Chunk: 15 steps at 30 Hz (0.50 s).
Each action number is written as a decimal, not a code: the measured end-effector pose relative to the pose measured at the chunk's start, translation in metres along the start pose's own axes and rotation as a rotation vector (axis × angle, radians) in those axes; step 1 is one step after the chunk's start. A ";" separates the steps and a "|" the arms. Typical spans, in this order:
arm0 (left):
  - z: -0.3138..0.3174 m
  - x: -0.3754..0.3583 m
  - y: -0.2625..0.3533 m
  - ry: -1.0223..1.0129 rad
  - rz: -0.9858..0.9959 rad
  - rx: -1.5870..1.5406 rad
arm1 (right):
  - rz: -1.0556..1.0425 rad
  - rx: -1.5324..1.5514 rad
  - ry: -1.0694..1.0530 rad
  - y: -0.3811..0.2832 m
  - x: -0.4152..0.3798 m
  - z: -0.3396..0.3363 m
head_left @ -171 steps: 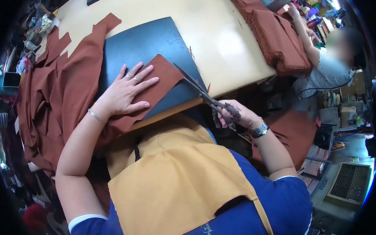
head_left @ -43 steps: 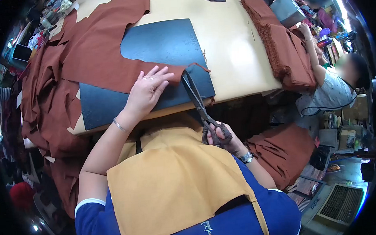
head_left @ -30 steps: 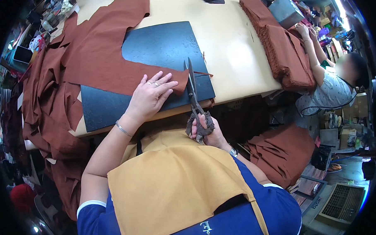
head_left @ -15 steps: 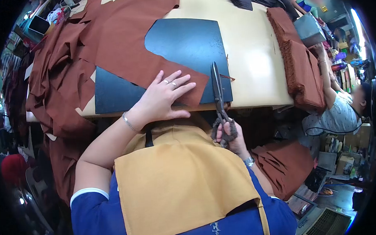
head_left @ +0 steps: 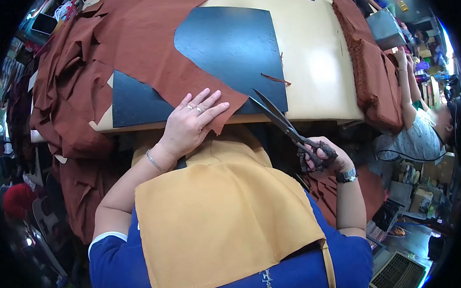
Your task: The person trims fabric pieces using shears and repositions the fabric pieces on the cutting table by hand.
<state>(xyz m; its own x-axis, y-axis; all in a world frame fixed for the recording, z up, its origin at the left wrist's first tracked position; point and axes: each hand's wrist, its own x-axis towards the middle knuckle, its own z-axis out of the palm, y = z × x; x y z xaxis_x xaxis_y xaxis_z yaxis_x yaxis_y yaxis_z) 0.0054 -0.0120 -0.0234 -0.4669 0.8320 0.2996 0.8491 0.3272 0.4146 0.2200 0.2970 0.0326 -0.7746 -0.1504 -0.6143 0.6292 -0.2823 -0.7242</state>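
Note:
My left hand (head_left: 191, 117) lies with fingers stretched out on the tapering end of a reddish-brown fabric piece (head_left: 151, 50). Beneath that cloth is a dark flat board (head_left: 232, 47), and a corner of the cloth hangs past the table's front edge. My right hand (head_left: 325, 153) is wrapped round the cloth-bound handles of large scissors (head_left: 283, 119). Their blades are slightly parted and point up and left, with the tips near the fabric's right edge. On the board, right of the tips, lies a thin brown scrap (head_left: 276, 80).
A thick stack of brown fabric (head_left: 372, 68) stands at the right of the cream table (head_left: 319, 54). Crumpled brown cloth (head_left: 69, 99) drapes over the left side. A metal box (head_left: 385, 29) sits beyond the stack, near a co-worker (head_left: 415, 132) at the right.
My right hand has moved right, and the scissors have swung from nearly upright to a leftward slant. The fabric end and my left hand have shifted slightly left.

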 end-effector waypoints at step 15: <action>0.000 0.000 0.007 -0.055 0.057 0.092 | 0.001 -0.245 -0.087 -0.024 0.024 -0.001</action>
<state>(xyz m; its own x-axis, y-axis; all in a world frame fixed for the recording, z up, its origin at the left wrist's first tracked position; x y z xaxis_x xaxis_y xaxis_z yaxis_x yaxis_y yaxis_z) 0.0116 -0.0096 -0.0200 -0.4055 0.8727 0.2719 0.8940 0.3167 0.3169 0.1862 0.3011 0.0346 -0.7700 -0.2349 -0.5933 0.6185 -0.0461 -0.7844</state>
